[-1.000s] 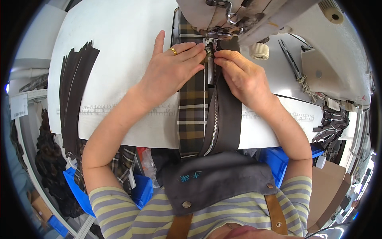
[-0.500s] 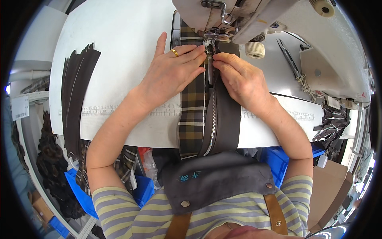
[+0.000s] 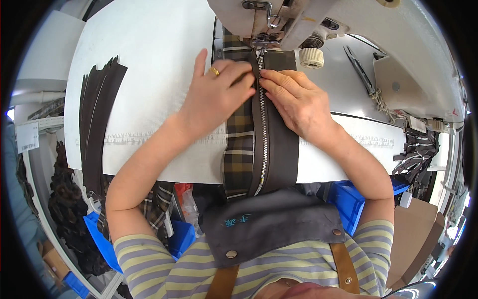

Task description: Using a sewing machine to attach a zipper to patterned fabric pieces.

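Note:
Beneath the sewing machine (image 3: 343, 12), plaid fabric (image 3: 238, 162) and a dark fabric band (image 3: 281, 159) lie lengthwise, with a metal zipper (image 3: 264, 149) running up to the presser foot (image 3: 262, 42). My right hand (image 3: 298, 104) pinches the zipper tape just below the foot, fingers bent together. My left hand (image 3: 214, 92) is over the plaid fabric beside the zipper, slightly blurred, its fingers apart and bent, little finger raised; whether its fingertips touch the cloth is unclear.
Dark zipper strips (image 3: 97, 114) lie at the table's left (image 3: 139, 60); more strips (image 3: 416, 149) hang at the right. Tweezers (image 3: 358, 70) rest by the machine. Blue bins (image 3: 346, 204), hanging dark material (image 3: 74, 219) and a cardboard box (image 3: 413, 239) are below the table's edge.
The zipper now lies straighter up to the foot, its top end exposed. My right hand has shifted slightly left and down; my left hand's fingers have bent and lowered from the foot.

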Tool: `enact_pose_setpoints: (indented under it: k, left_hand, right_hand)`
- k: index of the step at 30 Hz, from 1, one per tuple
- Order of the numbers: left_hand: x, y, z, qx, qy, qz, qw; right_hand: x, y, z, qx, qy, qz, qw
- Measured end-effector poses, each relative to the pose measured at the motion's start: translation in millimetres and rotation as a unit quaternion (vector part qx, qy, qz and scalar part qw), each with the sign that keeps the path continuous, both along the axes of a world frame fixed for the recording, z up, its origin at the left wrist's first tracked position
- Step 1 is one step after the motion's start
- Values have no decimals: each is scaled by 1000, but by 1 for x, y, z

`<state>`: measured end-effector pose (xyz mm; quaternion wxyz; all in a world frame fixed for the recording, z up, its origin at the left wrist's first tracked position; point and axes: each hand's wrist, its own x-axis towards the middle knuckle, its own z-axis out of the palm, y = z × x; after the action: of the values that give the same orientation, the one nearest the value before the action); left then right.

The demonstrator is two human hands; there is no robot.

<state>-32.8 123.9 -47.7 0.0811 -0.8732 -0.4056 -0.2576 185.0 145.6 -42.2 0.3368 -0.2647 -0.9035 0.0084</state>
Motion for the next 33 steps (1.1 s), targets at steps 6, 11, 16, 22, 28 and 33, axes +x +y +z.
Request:
enact_pose_setpoints:
  k: [6, 11, 16, 22, 28, 33]
  left_hand:
    - [8, -56, 4, -37, -9, -37, 999]
    - [5, -59, 7, -80, -32, -42, 995]
    - [-2, -10, 9, -157, -219, -40, 962]
    - [-2, 3, -8, -37, -25, 1, 999]
    - [1, 7, -2, -13, 14, 3, 1000]
    - [5, 13, -1, -16, -7, 0, 1000]
  right_hand:
    - [-2, -5, 2, -1, -40, -21, 999]
    - [-3, -8, 2, -36, -86, -35, 995]
    - [-5, -6, 0, -12, -79, -38, 996]
    - [-4, -5, -2, 14, -67, -35, 997]
    - [-5, -4, -1, 15, -67, -28, 997]
    - [-5, -4, 0, 12, -66, -26, 997]
